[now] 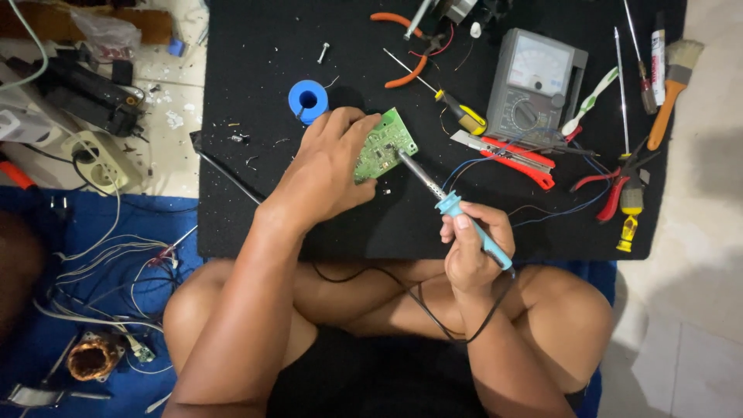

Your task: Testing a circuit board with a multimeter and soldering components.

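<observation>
My left hand (329, 166) rests on a small green circuit board (389, 140) and pins it to the black mat (255, 77). My right hand (470, 251) grips a soldering iron (464, 217) with a light blue handle. Its metal tip touches the board's right edge. The iron's black cord runs down over my crossed legs. A blue spool of solder (308, 100) stands just above my left hand.
On the mat's right side lie a grey analogue multimeter (535, 83), a red utility knife (515, 155), a yellow-handled screwdriver (463, 114), orange pliers (406, 46), a toothbrush, a paintbrush (675, 77) and red cutters. At left are a power strip (101, 159), loose wires and a copper coil (91, 358).
</observation>
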